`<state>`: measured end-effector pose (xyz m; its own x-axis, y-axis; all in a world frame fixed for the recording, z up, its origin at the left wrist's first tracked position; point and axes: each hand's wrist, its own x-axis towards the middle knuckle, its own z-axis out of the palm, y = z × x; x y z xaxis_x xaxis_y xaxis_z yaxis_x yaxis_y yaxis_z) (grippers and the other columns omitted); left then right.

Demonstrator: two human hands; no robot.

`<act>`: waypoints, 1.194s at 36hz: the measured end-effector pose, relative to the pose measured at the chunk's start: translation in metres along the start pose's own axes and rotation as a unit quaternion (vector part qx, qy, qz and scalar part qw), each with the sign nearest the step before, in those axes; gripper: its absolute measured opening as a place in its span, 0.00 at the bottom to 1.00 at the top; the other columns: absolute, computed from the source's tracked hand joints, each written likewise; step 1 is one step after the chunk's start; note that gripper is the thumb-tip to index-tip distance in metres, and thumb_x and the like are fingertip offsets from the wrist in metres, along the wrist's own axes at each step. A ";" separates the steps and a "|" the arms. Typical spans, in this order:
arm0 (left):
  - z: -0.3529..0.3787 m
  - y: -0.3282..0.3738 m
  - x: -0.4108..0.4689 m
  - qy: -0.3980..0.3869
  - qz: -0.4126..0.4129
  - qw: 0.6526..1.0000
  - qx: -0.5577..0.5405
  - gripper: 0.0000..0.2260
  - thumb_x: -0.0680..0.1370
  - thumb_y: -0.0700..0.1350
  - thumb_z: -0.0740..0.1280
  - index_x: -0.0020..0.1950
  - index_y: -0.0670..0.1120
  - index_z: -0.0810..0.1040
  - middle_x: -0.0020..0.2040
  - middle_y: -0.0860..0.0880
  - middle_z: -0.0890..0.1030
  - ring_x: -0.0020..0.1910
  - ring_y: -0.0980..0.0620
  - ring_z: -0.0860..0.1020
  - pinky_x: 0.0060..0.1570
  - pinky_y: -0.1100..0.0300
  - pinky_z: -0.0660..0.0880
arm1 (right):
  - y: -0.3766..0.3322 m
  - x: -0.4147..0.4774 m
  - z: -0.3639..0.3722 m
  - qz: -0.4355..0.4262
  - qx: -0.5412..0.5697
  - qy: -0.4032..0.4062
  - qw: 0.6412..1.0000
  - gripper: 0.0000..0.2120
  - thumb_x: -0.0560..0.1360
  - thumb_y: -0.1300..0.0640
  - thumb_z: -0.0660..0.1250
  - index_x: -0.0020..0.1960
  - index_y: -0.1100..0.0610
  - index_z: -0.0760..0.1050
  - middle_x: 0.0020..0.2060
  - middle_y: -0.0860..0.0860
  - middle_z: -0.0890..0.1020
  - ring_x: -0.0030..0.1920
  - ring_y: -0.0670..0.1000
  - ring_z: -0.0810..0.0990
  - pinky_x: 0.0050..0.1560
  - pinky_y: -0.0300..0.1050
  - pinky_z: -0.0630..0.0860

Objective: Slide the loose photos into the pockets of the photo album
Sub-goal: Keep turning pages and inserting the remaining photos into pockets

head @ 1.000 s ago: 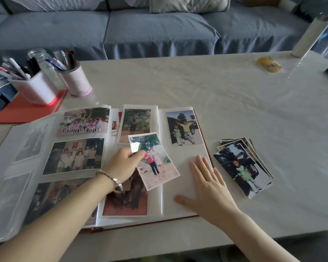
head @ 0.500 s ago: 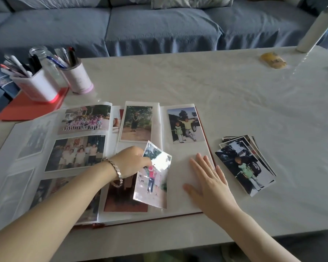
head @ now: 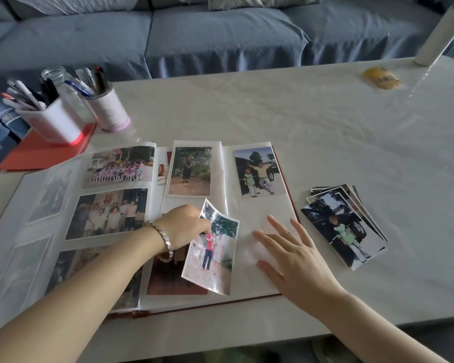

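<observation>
Glossy photo (head: 212, 248) pinched in our left hand (head: 184, 224), long axis roughly upright, over album (head: 262, 205); right hand (head: 296, 255) spread open, empty.

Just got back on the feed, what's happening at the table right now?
A person is filling an open photo album on the table. The left hand pinches a loose photo by its edge, holding it curled above the right-hand page, not yet in a pocket. The right hand lies flat with fingers spread on the empty pocket below the photo of two children. A stack of loose photos waits beside the album.
</observation>
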<state>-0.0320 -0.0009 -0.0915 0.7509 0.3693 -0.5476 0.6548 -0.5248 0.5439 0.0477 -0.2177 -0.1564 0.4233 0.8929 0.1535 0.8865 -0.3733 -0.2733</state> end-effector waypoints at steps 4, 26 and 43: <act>0.003 0.006 -0.001 -0.003 -0.004 1.000 0.031 0.20 0.75 0.42 0.63 0.29 0.46 0.55 0.27 0.51 0.55 0.27 0.53 0.54 0.30 0.59 0.53 | -0.002 -0.001 0.001 0.005 0.011 0.008 1.000 0.20 0.77 0.46 0.55 0.65 0.54 0.70 0.60 0.46 0.79 0.71 0.50 0.64 0.71 0.53 0.54; 0.029 0.028 0.002 0.061 -0.014 0.990 0.129 0.16 0.82 0.48 0.52 0.35 0.45 0.62 0.31 0.49 0.65 0.30 0.52 0.67 0.28 0.61 0.60 | 0.011 -0.027 -0.004 0.147 0.139 0.006 0.979 0.26 0.78 0.43 0.57 0.73 0.52 0.62 0.70 0.37 0.52 0.71 0.36 0.48 0.68 0.30 0.44; 0.028 0.036 0.003 -0.065 -0.043 0.997 -0.004 0.15 0.80 0.41 0.60 0.34 0.43 0.64 0.28 0.46 0.76 0.22 0.57 0.77 0.22 0.68 0.68 | 0.018 -0.029 -0.011 0.216 0.245 -0.002 0.945 0.25 0.78 0.54 0.62 0.73 0.47 0.60 0.62 0.26 0.54 0.65 0.30 0.54 0.58 0.14 0.47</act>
<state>-0.0087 -0.0400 -0.0913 0.6747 0.3101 -0.6698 0.7174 -0.4890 0.4962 0.0538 -0.2533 -0.1553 0.7249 0.6847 -0.0754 0.4381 -0.5428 -0.7166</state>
